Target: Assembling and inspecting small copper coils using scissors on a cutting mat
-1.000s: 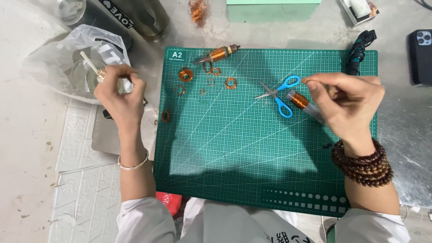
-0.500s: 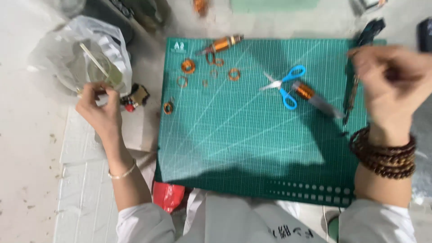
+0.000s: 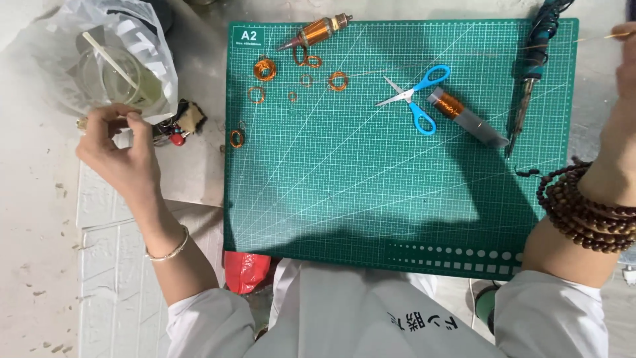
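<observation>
Pinching a thin copper wire [image 3: 464,56], left hand [image 3: 116,149] fingers together; right hand [image 3: 626,59] fingers cannot be told.

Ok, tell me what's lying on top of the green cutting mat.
On the green cutting mat: blue-handled scissors, a copper-wound spool, a copper-wound motor rotor, loose copper wire rings and a soldering iron. Whatever lies beneath the mat is covered.

Right hand [image 3: 626,59] cut off at 3 o'clock edge, grip unseen; left hand [image 3: 112,142] pinches something too small to identify.
</observation>
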